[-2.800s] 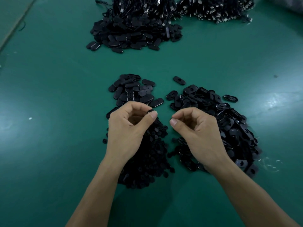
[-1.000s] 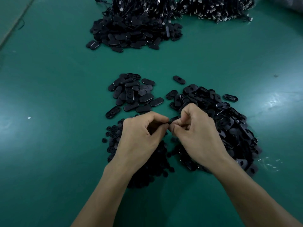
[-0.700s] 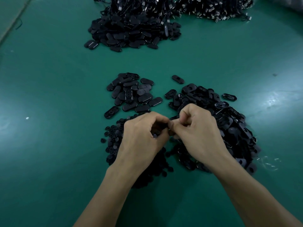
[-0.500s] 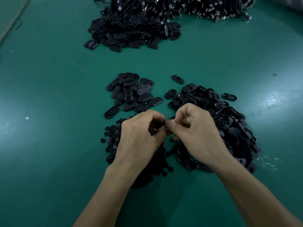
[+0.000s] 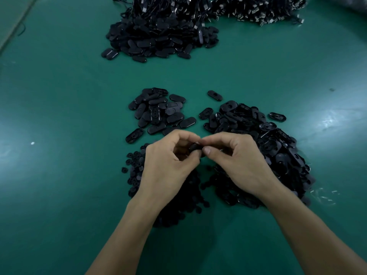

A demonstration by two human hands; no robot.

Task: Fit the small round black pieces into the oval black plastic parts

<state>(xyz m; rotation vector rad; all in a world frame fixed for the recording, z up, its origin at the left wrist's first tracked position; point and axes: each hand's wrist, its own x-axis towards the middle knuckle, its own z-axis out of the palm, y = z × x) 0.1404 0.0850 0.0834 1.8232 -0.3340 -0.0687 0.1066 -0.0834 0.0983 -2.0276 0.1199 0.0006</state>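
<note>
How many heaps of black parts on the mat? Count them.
5: far-left heap, far-right heap, centre heap, oval-part heap under right hand, round-piece heap under left hand. Others may lie off frame.

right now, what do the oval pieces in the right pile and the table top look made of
Oval pieces: probably moulded black plastic, semi-gloss; rims catch small highlights. Table top: smooth green surface, slight sheen with broad soft reflections; the exact material is unclear.
</note>
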